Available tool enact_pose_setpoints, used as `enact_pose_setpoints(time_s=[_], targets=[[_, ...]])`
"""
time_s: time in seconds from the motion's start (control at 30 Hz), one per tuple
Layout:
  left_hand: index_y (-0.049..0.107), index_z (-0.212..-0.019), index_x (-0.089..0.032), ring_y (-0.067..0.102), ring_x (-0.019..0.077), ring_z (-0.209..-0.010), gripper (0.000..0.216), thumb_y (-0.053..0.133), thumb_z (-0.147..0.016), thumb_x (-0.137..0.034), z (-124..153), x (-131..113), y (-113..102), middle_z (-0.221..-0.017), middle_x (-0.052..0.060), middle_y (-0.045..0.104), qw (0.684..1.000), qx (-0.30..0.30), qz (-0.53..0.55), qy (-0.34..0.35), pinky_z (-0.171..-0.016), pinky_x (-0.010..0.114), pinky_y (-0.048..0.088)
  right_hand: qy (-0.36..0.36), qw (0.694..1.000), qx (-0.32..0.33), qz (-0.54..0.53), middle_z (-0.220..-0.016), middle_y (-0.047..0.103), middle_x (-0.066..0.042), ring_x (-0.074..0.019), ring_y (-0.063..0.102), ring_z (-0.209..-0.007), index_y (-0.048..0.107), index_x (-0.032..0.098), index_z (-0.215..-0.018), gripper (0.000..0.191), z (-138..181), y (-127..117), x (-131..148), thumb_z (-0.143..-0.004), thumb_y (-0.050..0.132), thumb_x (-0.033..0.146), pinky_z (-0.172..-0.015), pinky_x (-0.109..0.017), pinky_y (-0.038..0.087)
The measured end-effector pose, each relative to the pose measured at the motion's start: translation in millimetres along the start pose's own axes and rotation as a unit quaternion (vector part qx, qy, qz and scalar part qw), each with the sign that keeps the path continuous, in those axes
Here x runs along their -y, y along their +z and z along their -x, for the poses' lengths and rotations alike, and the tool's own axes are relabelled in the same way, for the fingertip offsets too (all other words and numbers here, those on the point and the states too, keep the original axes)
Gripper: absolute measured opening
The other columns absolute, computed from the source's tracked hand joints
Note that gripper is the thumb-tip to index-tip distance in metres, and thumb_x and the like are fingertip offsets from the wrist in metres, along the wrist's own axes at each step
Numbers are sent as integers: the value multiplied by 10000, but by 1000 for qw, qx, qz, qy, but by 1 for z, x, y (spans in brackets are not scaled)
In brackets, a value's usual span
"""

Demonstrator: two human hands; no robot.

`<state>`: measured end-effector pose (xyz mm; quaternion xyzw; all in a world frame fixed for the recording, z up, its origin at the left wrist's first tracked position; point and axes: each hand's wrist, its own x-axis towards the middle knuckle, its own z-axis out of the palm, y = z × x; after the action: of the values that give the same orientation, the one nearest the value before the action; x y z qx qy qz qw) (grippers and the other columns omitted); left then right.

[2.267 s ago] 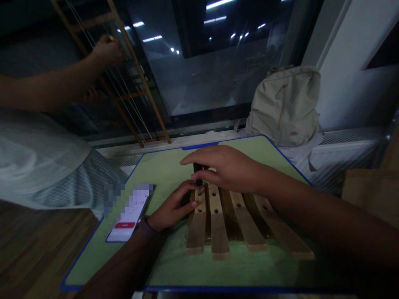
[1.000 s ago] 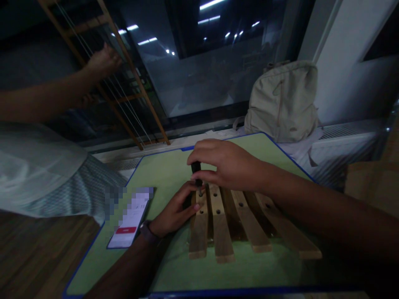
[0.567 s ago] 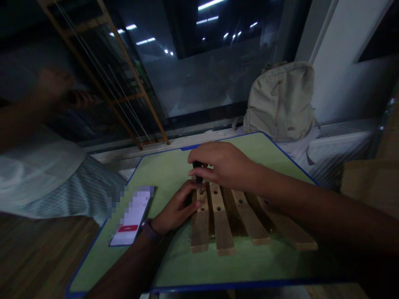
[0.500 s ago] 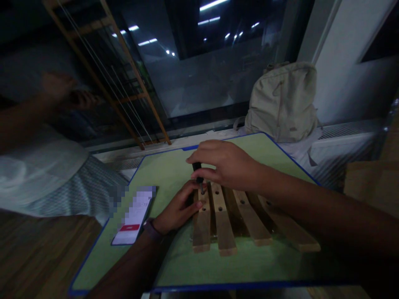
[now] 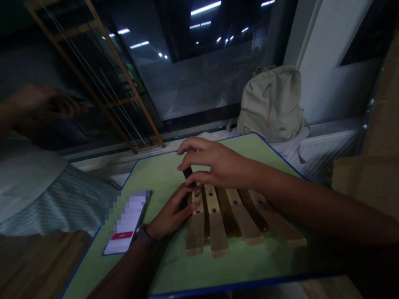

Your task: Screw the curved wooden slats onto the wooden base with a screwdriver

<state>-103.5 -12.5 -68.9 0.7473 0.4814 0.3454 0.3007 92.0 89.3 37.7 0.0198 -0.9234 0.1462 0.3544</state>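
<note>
A wooden slatted piece [image 5: 232,216] with several drilled slats lies on a green mat [image 5: 162,174]. My right hand [image 5: 215,164] pinches a small black screwdriver [image 5: 189,175], held upright with its tip at a hole in the leftmost slat. My left hand [image 5: 170,214] is curled against that slat's left edge, thumb beside the hole, pressing the wood. A watch sits on my left wrist.
A phone [image 5: 126,224] lies on the mat's left part. A beige backpack [image 5: 271,104] leans at the window behind the mat. A wooden frame with strings [image 5: 124,87] stands at the back left. Another person's hand [image 5: 40,106] and light sleeve [image 5: 34,182] are at left.
My right hand stays on the screwdriver, its fingers shifting around the handle. The other person's hand has dropped from the wooden frame down and left. The view has shifted slightly.
</note>
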Motion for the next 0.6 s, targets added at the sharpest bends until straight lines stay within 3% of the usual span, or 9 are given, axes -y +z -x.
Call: enact_pose_setpoints(time_s=[0.13,0.3,0.47,0.6], targets=[[471,-1195,-226,449,260,-1220,317,503,-925,-390,0,1,0,-1270,84,506,1000,-2,1,-1,-1032,400,362,26,998,27,-47,-958,643,-50,-141,579,-892,595,151,-943,89,0,-1,4,-874,545,125,-787,-270,415],[472,-1190,-208,453,270,-1224,314,491,-932,-385,0,-2,0,-1276,99,512,1000,3,14,4,-1050,422,343,55,998,10,36,-849,604,-30,-158,532,-811,573,159,-896,84,-2,3,4,-852,607,221,-739,-281,381],[470,-1179,-216,460,255,-1204,296,483,-936,-386,-1,-3,0,-1281,95,502,1000,4,-1,10,-1039,412,351,32,997,70,-15,-938,565,-62,-152,526,-874,598,147,-848,63,-2,0,-1,-879,552,177,-776,-278,398],[471,-1179,-218,485,240,-1170,296,478,-939,-390,-1,-3,0,-1228,86,532,1000,2,4,28,-1022,389,366,65,992,106,18,-891,514,-58,-153,482,-798,562,143,-843,147,-2,1,2,-899,432,105,-731,-288,391]])
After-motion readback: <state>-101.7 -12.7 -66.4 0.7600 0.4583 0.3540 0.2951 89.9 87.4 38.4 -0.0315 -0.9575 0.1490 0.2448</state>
